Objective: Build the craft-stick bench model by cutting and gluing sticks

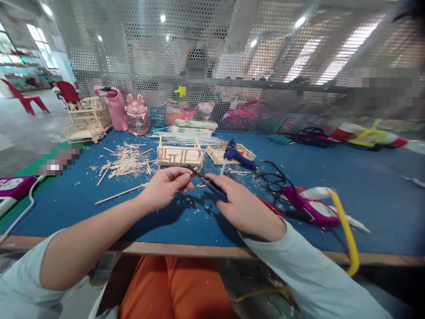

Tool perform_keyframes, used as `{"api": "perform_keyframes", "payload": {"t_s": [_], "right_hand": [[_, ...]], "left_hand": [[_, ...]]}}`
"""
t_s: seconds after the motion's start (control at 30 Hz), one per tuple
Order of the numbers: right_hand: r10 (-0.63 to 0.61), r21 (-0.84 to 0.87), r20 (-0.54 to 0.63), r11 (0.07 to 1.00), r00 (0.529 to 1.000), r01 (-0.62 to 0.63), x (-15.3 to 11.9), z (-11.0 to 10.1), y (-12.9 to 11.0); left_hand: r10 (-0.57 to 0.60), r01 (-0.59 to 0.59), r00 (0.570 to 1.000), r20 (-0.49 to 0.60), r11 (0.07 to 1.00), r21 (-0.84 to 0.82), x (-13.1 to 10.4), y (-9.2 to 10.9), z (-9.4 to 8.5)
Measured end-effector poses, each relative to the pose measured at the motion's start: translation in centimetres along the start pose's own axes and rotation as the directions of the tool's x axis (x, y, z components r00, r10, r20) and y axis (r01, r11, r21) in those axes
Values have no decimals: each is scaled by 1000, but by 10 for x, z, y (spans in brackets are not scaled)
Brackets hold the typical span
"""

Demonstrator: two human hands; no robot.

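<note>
My left hand [169, 186] is closed in a pinch, with a bit of thin wooden stick between thumb and forefinger, mostly covered by the fingers. A longer stick [116, 195] stretches left from behind my left wrist; whether it is the same piece I cannot tell. My right hand [247, 204] grips dark-bladed scissors [210, 184], whose tip reaches my left fingertips; their handles are largely hidden by the palm. Just beyond my hands stands a small wooden stick frame [181, 155]. Behind my right hand, a blue glue gun [237, 155] rests by a second wooden stick assembly [215, 153].
Loose sticks and scraps [128, 161] lie in a pile at left. A larger stick model [88, 119], a pink bottle [117, 110] and a clear-bottomed cup [137, 119] stand behind. Rightward are black cables [274, 179] and a purple power strip [314, 208]. Perforated metal [149, 53] closes the back.
</note>
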State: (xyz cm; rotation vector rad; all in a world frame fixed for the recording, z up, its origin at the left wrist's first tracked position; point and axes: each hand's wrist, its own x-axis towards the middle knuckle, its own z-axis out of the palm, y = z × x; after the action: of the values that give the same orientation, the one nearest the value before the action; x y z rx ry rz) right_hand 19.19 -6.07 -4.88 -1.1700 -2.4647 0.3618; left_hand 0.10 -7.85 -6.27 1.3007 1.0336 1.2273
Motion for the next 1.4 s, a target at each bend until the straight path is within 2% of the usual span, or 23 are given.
{"api": "perform_keyframes", "payload": {"t_s": [0.27,0.4,0.57,0.63,0.7,0.8,0.87,0.93,1.0,1.07,1.1,1.17,1.27,1.33,1.4], "right_hand": [[9,-26,-89,1000,996,-11,-1,4,2],[-14,-56,-87,998,996,9,1,6,1],[29,-81,20,996,999,-28,4,12,-2],[47,-126,16,991,999,-45,7,18,-1],[39,-233,-34,971,999,-46,10,24,2],[1,-379,-89,925,996,-35,13,29,6],[28,-349,-89,935,996,-57,12,27,7],[71,-191,-49,978,996,-79,10,23,7],[70,49,43,996,997,-72,8,16,7],[41,250,124,966,991,-72,6,8,7],[47,290,136,953,990,-85,5,5,7],[118,228,125,963,985,-144,2,0,6],[204,-50,101,978,974,-200,0,4,4],[194,-176,98,969,976,-175,-1,16,4],[161,-241,60,960,985,-142,0,30,5]], "left_hand": [[19,-22,997,71,999,37,-2,-2,-2],[25,-44,993,118,986,162,-5,-7,1],[70,-63,998,2,880,470,-5,-10,4],[84,-54,996,-32,840,540,-3,-12,4],[43,4,997,-71,835,549,-1,-17,4],[-49,86,995,-86,860,504,2,-23,5],[-39,52,999,-36,872,486,3,-24,5],[14,-36,999,51,878,477,1,-20,5],[49,-113,987,151,887,448,-1,-14,3],[56,-127,978,203,924,359,-1,-7,-1],[46,-102,980,195,953,285,-1,-5,-3],[2,-13,992,124,996,88,0,0,-7],[-71,74,997,25,982,-175,1,7,-11],[-60,56,998,-11,970,-237,2,10,-12],[-35,29,999,-24,977,-210,3,10,-13]]}}
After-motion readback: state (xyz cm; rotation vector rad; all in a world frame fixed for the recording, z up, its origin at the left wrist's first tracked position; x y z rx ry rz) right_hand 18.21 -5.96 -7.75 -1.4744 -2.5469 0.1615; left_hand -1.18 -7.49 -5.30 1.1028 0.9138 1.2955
